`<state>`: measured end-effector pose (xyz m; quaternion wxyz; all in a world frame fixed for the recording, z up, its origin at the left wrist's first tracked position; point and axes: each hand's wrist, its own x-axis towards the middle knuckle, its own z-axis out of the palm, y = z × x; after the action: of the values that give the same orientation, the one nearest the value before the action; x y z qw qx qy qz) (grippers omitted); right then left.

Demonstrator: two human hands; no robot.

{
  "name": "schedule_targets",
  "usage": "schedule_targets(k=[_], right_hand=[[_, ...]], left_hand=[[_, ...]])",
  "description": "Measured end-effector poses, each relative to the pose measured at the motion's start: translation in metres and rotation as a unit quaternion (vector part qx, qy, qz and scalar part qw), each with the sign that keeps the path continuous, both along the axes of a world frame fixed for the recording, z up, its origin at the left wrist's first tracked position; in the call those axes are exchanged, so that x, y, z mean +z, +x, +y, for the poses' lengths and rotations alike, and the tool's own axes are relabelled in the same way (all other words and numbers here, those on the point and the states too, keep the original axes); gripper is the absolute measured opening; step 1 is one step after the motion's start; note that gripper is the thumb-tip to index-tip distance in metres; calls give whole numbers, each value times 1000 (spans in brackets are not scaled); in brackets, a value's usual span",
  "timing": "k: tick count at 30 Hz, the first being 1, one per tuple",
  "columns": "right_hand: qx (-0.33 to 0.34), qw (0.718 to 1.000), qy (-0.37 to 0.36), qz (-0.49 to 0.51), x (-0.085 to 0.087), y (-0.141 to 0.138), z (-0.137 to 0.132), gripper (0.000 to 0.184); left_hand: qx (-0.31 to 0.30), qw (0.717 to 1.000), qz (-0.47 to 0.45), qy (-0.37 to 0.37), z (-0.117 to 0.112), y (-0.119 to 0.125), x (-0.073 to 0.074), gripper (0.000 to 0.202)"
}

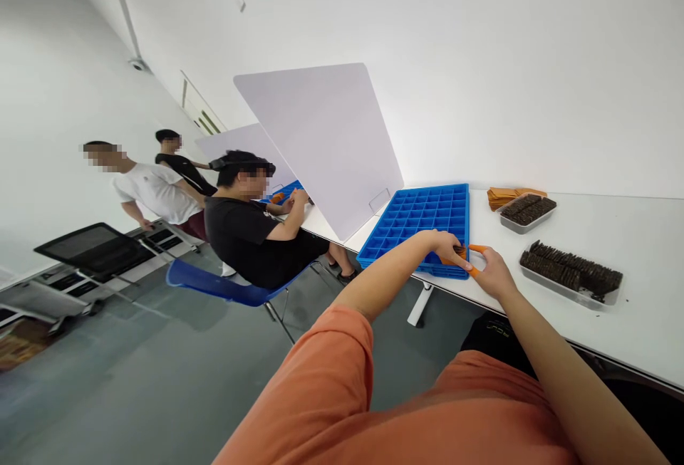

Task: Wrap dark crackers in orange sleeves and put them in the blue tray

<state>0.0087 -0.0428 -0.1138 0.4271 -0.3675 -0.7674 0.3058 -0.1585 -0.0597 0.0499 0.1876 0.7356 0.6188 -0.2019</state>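
Note:
My left hand (449, 248) and my right hand (491, 273) meet at the near edge of a blue compartment tray (422, 219) on the white table (630, 230). Both hands pinch a small dark stack of pieces (460, 252) wrapped in something orange. My left fingers close over it from the left. Orange finger covers show on my right fingertips. The tray's cells that I can see hold nothing.
Two clear trays of dark pieces (571, 273) (528, 210) lie right of the blue tray, with an orange pile (507, 196) behind. A white divider panel (325, 144) stands at the left. A person in black (251, 230) sits beyond it; two others stand further left.

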Motion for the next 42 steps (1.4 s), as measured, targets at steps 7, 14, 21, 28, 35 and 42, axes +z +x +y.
schedule_targets(k=[7,14,21,28,35,42], right_hand=[[2,1000,-5,7,-2,0,3,53],[6,1000,-8,8,0,0,2,52],[-14,999,-30,-2,2,1,-2,64],[-14,999,-37,-5,2,1,-2,68],[-10,999,-30,-2,-2,0,1,62],[-7,999,-34,-3,-2,1,0,60]], left_hand=[[-1,1000,10,16,-3,8,2,73],[-6,999,-23,35,-13,6,5,66],[6,989,-108,98,-42,-16,10,82],[4,972,-174,159,-58,-26,-16,64],[19,964,-147,222,-53,-16,-40,75],[2,964,-113,239,-60,-15,-32,99]])
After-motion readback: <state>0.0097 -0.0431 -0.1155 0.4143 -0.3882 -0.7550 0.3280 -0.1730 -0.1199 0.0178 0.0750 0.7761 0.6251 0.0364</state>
